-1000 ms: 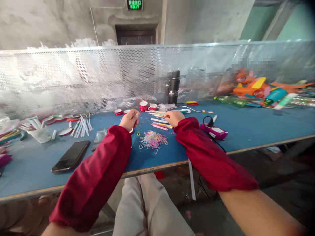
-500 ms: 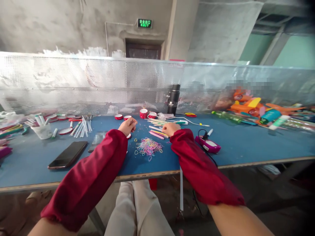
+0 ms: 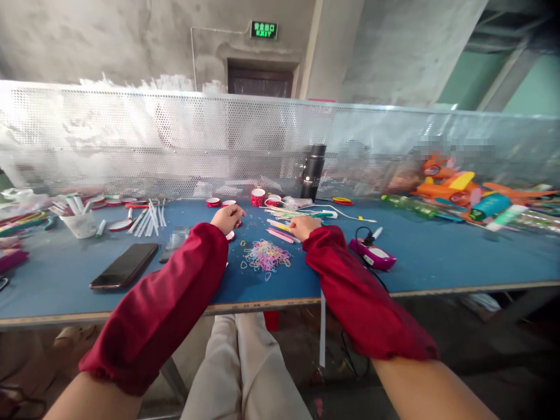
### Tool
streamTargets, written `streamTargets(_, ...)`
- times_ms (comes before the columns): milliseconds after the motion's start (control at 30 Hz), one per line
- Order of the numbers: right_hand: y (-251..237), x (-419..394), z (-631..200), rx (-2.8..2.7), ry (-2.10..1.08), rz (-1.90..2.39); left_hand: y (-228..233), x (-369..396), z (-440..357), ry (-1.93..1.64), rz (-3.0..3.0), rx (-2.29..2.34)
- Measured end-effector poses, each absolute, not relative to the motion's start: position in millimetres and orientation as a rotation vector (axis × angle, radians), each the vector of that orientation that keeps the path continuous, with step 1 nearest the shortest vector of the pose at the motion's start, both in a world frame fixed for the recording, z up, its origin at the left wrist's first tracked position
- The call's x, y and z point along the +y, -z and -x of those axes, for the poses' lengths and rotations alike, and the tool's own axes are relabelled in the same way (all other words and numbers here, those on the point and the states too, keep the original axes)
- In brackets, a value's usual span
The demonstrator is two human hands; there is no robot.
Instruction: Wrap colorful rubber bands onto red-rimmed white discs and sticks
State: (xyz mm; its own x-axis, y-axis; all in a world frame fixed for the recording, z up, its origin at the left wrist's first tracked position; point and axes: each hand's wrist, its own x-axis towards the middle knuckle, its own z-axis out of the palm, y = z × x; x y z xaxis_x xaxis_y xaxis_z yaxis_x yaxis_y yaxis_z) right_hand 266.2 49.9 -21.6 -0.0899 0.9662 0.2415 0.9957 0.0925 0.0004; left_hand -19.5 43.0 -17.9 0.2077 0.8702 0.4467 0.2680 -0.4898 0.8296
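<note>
Slim pink and yellow sticks (image 3: 280, 235) lie on the blue tabletop (image 3: 459, 251) beside the curled right hand (image 3: 305, 227); whether it or the bent-fingered left hand (image 3: 226, 219) grips anything, I cannot tell. Nearer the edge lies a loose heap of small pastel loops (image 3: 268, 255).

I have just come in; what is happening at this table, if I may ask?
Someone in red sleeves works at a blue table. The left hand is curled near some round red containers; the right hand is beside thin coloured sticks. Whether the fingers hold anything is too small to tell. Between the forearms lies a pile of small coloured loops.
</note>
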Motion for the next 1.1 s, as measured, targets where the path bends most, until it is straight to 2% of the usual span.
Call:
streamTargets(400, 13.1, 33.3, -257.6, -2.182, 0.282, 1.814, 16.9, 42.6, 24.3, -1.31, -1.951, 1.124)
streamTargets(800, 18.1, 35.5, -254.8, -2.326, 0.2, 1.962, 9.4, 35.1, 25.8, -1.337, -1.998, 1.26)
streamTargets(1100, 17.3, 35.5, -254.6, -2.331, 0.18, 1.984, 11.7, 37.1, 25.8, -1.305, -2.041, 1.162)
